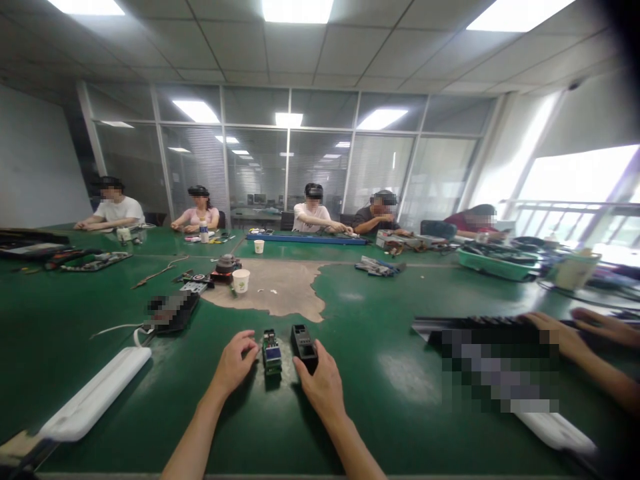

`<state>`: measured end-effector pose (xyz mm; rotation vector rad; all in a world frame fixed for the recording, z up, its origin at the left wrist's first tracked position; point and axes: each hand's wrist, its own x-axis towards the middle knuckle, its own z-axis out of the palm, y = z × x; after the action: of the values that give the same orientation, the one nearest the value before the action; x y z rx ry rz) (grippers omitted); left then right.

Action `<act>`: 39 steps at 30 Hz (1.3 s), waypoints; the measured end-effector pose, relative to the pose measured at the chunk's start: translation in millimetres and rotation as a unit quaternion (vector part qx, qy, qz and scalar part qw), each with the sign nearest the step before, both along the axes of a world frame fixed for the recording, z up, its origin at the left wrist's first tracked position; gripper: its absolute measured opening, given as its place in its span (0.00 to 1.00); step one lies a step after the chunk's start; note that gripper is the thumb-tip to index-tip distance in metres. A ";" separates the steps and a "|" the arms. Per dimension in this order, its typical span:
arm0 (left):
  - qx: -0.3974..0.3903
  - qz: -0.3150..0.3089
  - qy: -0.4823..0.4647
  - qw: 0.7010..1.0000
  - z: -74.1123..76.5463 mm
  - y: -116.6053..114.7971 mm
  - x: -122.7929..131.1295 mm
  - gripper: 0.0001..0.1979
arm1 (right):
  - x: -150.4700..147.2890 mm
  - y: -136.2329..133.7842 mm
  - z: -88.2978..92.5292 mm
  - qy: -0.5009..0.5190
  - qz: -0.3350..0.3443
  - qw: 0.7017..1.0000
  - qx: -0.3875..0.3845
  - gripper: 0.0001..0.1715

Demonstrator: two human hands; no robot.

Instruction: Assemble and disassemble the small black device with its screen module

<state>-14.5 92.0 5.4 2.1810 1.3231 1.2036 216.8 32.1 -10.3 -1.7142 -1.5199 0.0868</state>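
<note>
In front of me a small green circuit board (273, 354) with a blue display lies on the green table. My left hand (237, 361) is just to its left, fingers loosely curved and apart, with nothing visible in it. To the right of the board is a black plastic housing (302, 341) with openings in its face. My right hand (323, 379) grips the near end of this housing, thumb on its left side and fingers on its right. Part of the housing is hidden by the hand.
On the left lies a white power strip (100, 392); on the right, another person's hands (555, 333) rest on a long dark part. A paper cup (241, 281) stands on a bare brown patch. Farther off are pliers (379, 267), a green basket (495, 265) and several seated people.
</note>
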 end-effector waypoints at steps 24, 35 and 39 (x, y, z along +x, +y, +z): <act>-0.024 0.017 -0.141 0.990 -19.3 12.3 -2.1 0.26 | -64.6 -9.9 61.3 0.034 0.079 0.996 0.031 0.24; -0.003 -0.002 -0.062 0.998 -18.3 11.8 -4.8 0.25 | -83.7 -8.7 53.6 -0.070 0.019 0.995 -0.074 0.26; 0.004 -0.009 -0.033 0.999 -14.2 10.1 -4.1 0.22 | -78.7 -11.7 41.8 -0.094 0.032 0.991 -0.089 0.28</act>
<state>-18.6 102.1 -8.8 2.1350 1.2718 1.2662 138.1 20.4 31.5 -1.8561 -1.7505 0.0991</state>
